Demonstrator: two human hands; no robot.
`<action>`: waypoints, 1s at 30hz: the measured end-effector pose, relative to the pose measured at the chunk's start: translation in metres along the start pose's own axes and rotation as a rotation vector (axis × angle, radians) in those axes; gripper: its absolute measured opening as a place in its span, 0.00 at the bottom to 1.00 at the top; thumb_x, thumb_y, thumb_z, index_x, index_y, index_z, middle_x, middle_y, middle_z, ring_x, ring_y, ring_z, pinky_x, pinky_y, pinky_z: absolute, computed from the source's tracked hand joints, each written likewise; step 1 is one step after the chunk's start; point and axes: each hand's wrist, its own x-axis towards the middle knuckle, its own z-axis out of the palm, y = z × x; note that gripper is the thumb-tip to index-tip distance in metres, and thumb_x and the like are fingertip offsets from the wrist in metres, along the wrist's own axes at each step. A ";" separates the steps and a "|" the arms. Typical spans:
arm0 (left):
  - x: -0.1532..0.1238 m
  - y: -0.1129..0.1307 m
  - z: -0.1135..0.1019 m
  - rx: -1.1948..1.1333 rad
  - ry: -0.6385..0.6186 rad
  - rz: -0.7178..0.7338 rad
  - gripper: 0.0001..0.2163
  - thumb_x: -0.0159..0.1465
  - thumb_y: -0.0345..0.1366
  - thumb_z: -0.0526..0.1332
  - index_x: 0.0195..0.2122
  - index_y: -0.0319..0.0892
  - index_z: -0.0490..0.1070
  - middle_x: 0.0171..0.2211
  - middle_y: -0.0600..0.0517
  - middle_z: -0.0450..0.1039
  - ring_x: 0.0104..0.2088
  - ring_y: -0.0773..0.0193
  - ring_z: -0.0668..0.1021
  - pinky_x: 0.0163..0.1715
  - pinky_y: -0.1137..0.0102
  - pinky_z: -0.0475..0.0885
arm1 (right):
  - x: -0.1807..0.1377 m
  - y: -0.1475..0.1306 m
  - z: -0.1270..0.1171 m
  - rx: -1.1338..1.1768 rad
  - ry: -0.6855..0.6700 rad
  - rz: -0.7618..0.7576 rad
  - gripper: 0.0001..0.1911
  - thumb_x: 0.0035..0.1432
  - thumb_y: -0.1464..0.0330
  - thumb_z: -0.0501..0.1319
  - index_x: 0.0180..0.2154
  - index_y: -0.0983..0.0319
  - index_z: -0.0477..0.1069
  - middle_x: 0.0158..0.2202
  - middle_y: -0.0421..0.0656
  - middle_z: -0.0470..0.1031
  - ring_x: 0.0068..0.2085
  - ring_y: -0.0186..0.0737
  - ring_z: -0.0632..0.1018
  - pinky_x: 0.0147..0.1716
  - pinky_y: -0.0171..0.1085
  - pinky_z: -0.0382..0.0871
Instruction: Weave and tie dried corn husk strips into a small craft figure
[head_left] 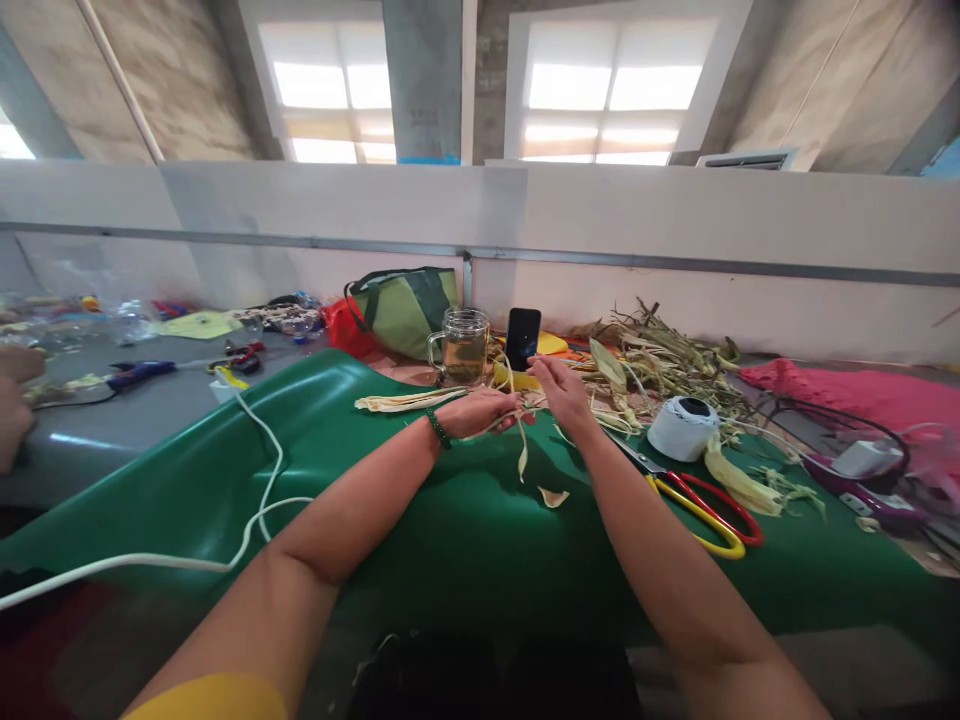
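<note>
Over the green mat (465, 560), my left hand (486, 410) is closed on pale dried husk strips (523, 462), one of which hangs down below the fingers. My right hand (561, 392) is just to the right, its fingers pinched on a thin strand that runs toward the left hand. A small husk scrap (553, 497) lies on the mat beneath them. To the left is a flat bundle of husk strips (397, 402). Scissors (697, 505) with one red and one yellow handle rest beside my right forearm, near a white spool (682, 428).
Behind the hands stand a glass mug (463, 350) of amber liquid and a phone (523, 338). A heap of dried stalks (660, 350) lies back right, near pink cloth (847, 400) and a purple power strip (862, 490). A white cable (187, 563) crosses the mat's left. Another person's arm (15, 400) shows far left.
</note>
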 end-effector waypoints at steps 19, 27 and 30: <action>0.008 -0.004 -0.006 0.572 0.181 0.217 0.08 0.57 0.33 0.58 0.25 0.35 0.73 0.21 0.55 0.68 0.26 0.71 0.67 0.30 0.75 0.63 | -0.009 -0.003 0.002 -0.421 -0.142 -0.288 0.15 0.62 0.59 0.55 0.30 0.60 0.74 0.31 0.44 0.77 0.34 0.39 0.73 0.35 0.37 0.62; 0.021 -0.019 0.000 0.703 0.197 0.317 0.12 0.54 0.31 0.61 0.14 0.36 0.65 0.15 0.58 0.57 0.21 0.73 0.60 0.24 0.75 0.58 | -0.017 -0.013 0.013 -0.411 -0.140 -0.237 0.14 0.58 0.66 0.56 0.21 0.60 0.68 0.23 0.42 0.72 0.27 0.37 0.70 0.29 0.35 0.59; 0.021 -0.019 0.005 0.649 0.185 0.295 0.11 0.53 0.29 0.61 0.14 0.36 0.64 0.14 0.58 0.56 0.21 0.74 0.59 0.24 0.75 0.57 | -0.018 -0.014 0.015 -0.413 -0.124 -0.219 0.14 0.57 0.67 0.56 0.19 0.60 0.65 0.22 0.42 0.70 0.26 0.37 0.68 0.29 0.36 0.58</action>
